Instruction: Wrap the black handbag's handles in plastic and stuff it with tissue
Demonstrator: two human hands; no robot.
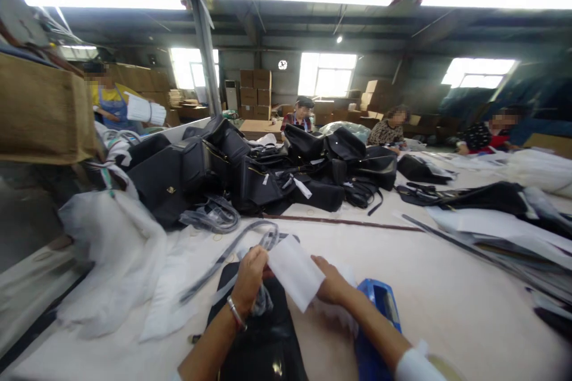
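Observation:
My left hand (248,281) and my right hand (331,283) are both closed on a white foam sheet (295,271), holding it up between them over the table. A black bag (263,339) lies flat under my left forearm. A grey plastic-wrapped strap (232,256) curves away from my left hand across the table. A blue tape dispenser (379,309) sits just right of my right wrist.
A heap of black bags (268,172) fills the table's middle. White wrapping sheets (120,256) lie at the left. Flat bags and paper (491,214) lie at the right. Several people work at the far side. Cardboard boxes (255,92) stand at the back.

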